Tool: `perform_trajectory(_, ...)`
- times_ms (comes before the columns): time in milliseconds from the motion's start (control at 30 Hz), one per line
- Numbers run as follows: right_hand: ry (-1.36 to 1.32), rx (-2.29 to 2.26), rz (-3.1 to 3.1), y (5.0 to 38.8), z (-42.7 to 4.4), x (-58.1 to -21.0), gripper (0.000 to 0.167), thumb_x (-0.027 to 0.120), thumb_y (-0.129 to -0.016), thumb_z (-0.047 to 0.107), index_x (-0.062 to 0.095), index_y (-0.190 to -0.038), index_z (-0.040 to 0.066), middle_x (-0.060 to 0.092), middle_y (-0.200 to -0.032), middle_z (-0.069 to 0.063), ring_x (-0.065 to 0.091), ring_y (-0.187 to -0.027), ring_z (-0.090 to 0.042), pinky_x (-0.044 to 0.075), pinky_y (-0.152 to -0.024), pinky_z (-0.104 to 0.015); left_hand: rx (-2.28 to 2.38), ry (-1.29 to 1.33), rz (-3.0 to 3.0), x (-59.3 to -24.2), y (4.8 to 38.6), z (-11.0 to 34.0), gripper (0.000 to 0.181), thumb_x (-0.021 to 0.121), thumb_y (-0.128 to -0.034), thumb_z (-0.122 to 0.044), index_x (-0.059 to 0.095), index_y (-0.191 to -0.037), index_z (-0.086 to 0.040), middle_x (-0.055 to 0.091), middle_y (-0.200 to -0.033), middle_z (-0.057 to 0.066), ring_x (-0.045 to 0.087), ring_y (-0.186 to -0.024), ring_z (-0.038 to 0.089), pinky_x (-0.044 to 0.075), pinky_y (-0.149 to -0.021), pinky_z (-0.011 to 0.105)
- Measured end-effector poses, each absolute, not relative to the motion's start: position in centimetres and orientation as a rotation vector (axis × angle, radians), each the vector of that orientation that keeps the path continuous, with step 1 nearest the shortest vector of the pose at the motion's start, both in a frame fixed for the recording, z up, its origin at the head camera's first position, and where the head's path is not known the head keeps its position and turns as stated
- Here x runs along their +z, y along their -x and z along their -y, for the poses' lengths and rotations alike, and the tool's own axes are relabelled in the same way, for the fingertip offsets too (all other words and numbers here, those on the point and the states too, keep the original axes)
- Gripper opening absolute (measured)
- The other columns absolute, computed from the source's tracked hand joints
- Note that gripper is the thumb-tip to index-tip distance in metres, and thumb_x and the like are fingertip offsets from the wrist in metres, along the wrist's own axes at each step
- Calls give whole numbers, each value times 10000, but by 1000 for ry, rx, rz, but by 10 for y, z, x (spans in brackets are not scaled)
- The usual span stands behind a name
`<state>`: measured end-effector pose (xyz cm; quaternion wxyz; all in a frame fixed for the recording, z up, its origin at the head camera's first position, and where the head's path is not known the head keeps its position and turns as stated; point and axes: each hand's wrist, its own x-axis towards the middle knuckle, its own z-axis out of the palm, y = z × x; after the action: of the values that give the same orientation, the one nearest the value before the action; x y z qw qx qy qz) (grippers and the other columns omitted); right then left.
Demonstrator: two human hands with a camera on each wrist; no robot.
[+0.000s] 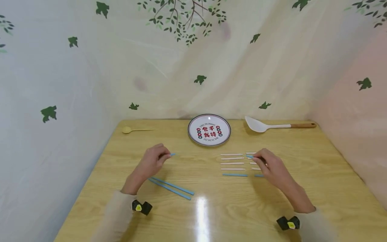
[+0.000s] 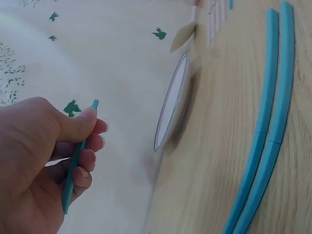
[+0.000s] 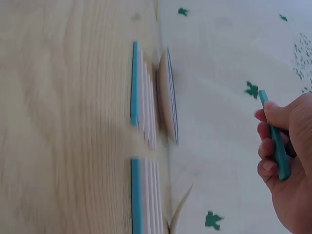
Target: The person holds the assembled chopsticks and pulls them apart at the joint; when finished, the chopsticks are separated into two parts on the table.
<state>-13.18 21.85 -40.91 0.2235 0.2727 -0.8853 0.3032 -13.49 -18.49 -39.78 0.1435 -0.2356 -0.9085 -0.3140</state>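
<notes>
My left hand pinches a short blue chopstick piece between thumb and fingers, above the left part of the table. On the other side my right hand grips a matching blue chopstick piece, raised over the rows of pieces. The two held pieces are far apart. Below my left hand lie two long blue chopsticks, side by side, each with a seam partway along. Several white chopstick pieces lie in two columns, with a blue piece at the near end of each. My right hand partly covers the right column.
A round white plate with red lettering stands at the back middle. At the back left lies a yellow spoon. A white spatula with a wooden handle lies at the back right. A patterned cloth hangs behind the table.
</notes>
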Motion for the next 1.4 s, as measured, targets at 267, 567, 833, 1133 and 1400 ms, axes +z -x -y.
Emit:
perform_trajectory(267,-702,813,2496,120,-261,-415,173,686,-831,-25,701,-957,92,575,-867,58,424,-677,31,381,-581,-115,-826,769,2721,-401,131,166,104,631,-923,-170,687,-927,-83,523,-803,-27,445,-662,54,425,-594,201)
perform_trajectory(567,-687,826,2659,108,-283,-432,182,689,-822,-33,705,-957,88,617,-863,53,519,-742,53,465,-593,-193,-880,897,2761,-422,121,93,126,589,-937,-81,679,-1018,-47,521,-870,27,506,-734,100,477,-670,219)
perform_trajectory(833,-668,874,2738,103,-286,-446,193,739,-772,-9,699,-888,140,666,-849,44,538,-769,47,476,-614,-224,-794,926,2813,-451,112,24,78,563,-936,-71,630,-972,-89,545,-901,6,542,-836,135,472,-779,230)
perform_trajectory(1133,-546,925,2947,102,-287,-448,119,720,-820,62,697,-874,166,643,-878,57,536,-775,26,482,-660,-227,-601,886,2767,-461,110,-18,97,619,-882,-63,669,-911,-140,545,-842,-23,497,-748,126,427,-685,189)
perform_trajectory(1400,-647,869,2881,103,-289,-452,172,714,-806,7,710,-894,156,605,-865,70,471,-725,34,434,-603,-214,-442,837,2739,-462,109,-35,173,648,-807,-57,724,-909,-175,563,-838,-42,523,-771,127,438,-681,203)
